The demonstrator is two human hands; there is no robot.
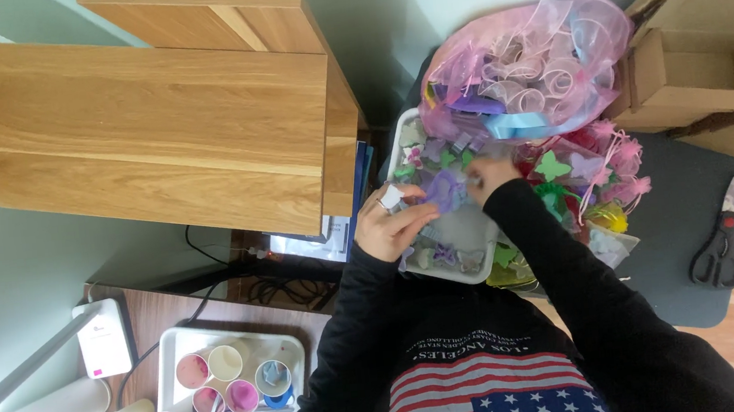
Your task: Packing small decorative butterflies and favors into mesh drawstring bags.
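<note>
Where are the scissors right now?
In the head view, the scissors lie at far right on the dark mat, apart from both hands, below the cardboard boxes.

Plastic bag (pixel 527 66): we see it clear and pink-tinted, bulging with pastel ribbon curls, at the top centre beside the white tray.
Cardboard boxes (pixel 703 71): we see them brown and open, stacked at the upper right.
White box (pixel 105 338): we see it lower left, small pink mark.
</note>
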